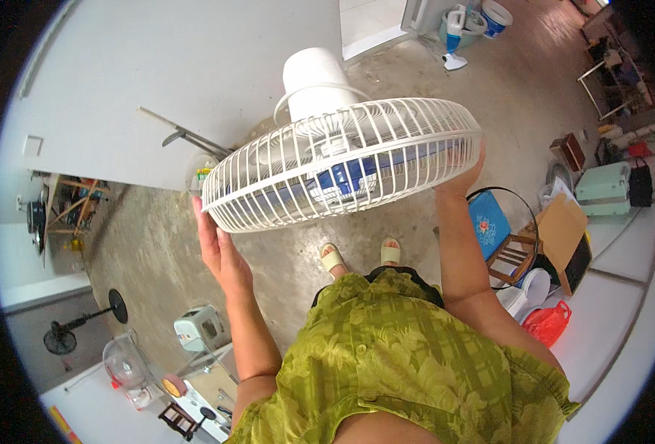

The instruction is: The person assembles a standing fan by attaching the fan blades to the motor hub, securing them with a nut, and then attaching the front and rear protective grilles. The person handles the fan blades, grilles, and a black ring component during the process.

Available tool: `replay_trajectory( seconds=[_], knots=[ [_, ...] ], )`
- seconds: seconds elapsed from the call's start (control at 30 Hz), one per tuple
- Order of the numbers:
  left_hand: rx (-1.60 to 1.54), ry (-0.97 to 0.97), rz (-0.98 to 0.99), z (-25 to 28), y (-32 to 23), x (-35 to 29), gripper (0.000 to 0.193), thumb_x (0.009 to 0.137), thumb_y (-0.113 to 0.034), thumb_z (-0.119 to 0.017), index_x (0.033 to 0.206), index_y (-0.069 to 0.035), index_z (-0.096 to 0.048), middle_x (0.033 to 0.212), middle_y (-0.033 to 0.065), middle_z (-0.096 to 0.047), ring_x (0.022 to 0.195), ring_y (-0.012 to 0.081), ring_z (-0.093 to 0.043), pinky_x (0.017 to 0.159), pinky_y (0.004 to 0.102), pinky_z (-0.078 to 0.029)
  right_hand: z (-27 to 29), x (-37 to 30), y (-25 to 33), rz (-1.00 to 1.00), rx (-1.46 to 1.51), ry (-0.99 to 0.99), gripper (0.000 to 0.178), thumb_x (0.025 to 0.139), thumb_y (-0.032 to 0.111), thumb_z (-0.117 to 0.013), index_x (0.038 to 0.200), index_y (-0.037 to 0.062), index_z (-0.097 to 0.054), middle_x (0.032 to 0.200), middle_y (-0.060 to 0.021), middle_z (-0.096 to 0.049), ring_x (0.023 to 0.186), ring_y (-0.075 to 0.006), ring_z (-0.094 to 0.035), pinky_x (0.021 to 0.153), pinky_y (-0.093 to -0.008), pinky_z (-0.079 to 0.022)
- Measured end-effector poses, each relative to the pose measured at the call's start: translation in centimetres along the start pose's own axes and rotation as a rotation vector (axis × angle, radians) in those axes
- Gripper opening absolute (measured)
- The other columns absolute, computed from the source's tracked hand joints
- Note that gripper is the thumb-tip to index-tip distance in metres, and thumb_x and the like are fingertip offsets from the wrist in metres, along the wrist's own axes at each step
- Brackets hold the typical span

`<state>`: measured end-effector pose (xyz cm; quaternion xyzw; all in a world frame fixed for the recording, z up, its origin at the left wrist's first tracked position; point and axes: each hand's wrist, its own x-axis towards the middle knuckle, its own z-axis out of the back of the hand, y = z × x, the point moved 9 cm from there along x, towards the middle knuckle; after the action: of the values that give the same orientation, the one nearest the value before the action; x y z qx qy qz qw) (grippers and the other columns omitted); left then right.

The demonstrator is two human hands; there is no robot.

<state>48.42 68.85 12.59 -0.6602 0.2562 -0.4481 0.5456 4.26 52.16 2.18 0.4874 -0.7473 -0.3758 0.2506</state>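
Note:
I hold a white electric fan head (335,177) up in front of me between both hands. Its round wire cage is tilted, with blue blades (342,177) showing through the bars and the white motor housing (316,78) on the far side. My left hand (226,255) presses against the left rim of the cage, its fingers fairly straight along the edge. At the right rim, my right hand (464,172) grips the cage; its fingers are partly hidden behind the wires. No stand shows attached to the fan head.
To the right are a blue-seated wooden chair (489,222), a cardboard box (561,229), a red plastic bag (546,323) and a green case (603,190). Buckets (495,18) stand by the far doorway. At left are a black fan (61,339) and a small white appliance (200,328).

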Motion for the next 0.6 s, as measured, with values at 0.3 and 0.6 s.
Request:
replay_trajectory(
  seconds=[0.3, 0.6],
  knots=[
    [-0.152, 0.017, 0.054, 1.5, 4.6, -0.2, 0.060, 0.096, -0.018, -0.049, 0.146, -0.005, -0.020, 0.149, 0.0158, -0.024, 0.133, 0.0239, -0.032, 0.107, 0.0378, -0.029, 0.4, 0.0, 1.2, 0.173, -0.124, 0.115, 0.050, 0.095, 0.039, -0.033, 0.120, -0.0002, -0.052, 0.116, -0.0167, -0.058, 0.105, -0.0291, -0.058, 0.093, -0.0440, -0.048],
    [-0.197, 0.097, 0.389, 1.3, 11.1, 0.1, 0.113, 0.065, -0.075, -0.061, 0.143, -0.003, -0.021, 0.141, 0.0099, -0.036, 0.130, 0.0210, -0.035, 0.108, 0.0376, -0.027, 0.8, 0.0, -0.8, -0.042, 0.333, 0.098, 0.052, 0.096, 0.042, -0.033, 0.111, -0.0018, -0.057, 0.103, -0.0164, -0.064, 0.092, -0.0257, -0.063, 0.083, -0.0390, -0.053]
  ],
)
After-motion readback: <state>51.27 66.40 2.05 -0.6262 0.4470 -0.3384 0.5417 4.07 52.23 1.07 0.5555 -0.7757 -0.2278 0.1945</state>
